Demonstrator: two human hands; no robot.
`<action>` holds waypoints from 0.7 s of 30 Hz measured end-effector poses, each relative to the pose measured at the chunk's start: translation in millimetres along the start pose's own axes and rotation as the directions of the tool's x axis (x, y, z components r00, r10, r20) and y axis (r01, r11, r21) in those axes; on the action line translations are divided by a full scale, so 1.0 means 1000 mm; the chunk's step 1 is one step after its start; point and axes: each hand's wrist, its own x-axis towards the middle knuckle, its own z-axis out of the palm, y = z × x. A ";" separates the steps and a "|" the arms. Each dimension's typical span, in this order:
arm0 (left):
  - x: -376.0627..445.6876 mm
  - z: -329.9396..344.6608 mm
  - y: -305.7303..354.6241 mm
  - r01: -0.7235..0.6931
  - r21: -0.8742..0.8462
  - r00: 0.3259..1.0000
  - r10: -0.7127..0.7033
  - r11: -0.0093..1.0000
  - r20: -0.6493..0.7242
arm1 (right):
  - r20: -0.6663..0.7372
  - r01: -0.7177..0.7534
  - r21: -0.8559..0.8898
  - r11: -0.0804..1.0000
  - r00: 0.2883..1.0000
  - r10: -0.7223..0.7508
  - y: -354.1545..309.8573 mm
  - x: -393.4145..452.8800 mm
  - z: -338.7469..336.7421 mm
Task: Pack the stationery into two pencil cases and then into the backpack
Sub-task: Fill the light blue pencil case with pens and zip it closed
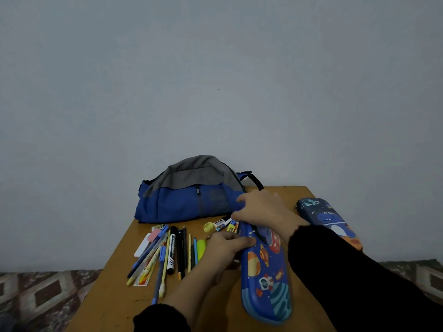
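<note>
A blue pencil case with planets and rockets lies lengthwise on the wooden table, right of centre. My left hand grips its left edge, thumb on the lid. My right hand curls over the case's far end; its fingertips are hidden. A second blue pencil case with a dinosaur lies shut at the far right. Loose pens and pencils, a black marker, erasers and a yellow sharpener lie left of the case. The blue and grey backpack rests at the back.
The table stands against a plain grey wall. A patterned carpet shows on the floor at both sides. A small white eraser and a few short items lie between the backpack and the space case.
</note>
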 end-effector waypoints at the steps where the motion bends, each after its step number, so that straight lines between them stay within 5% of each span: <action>1: -0.001 0.001 0.002 -0.004 0.005 1.000 0.004 1.000 0.010 | 0.013 -0.021 -0.067 0.998 1.000 0.022 -0.004 0.004 -0.002; 5: -0.006 0.003 0.007 -0.012 0.015 1.000 0.012 1.000 -0.015 | -0.032 -0.113 -0.067 0.991 0.993 0.111 -0.007 0.012 -0.009; 8: -0.007 0.000 0.007 -0.050 0.018 0.997 0.051 0.999 -0.063 | -0.004 -0.165 0.182 0.969 0.986 0.169 0.003 0.020 -0.014; 12: -0.010 -0.003 0.009 -0.105 0.047 0.990 0.109 0.993 -0.088 | 0.070 -0.242 0.697 0.675 0.960 0.272 0.016 0.021 -0.018; 15: -0.011 -0.002 0.010 -0.139 0.097 0.984 0.148 0.986 -0.094 | 0.031 -0.159 0.829 0.537 0.970 0.239 0.022 0.019 -0.017; 21: -0.016 -0.002 0.017 -0.140 0.077 0.984 0.147 0.987 -0.097 | -0.133 0.052 0.674 0.737 0.990 0.052 0.021 0.015 -0.024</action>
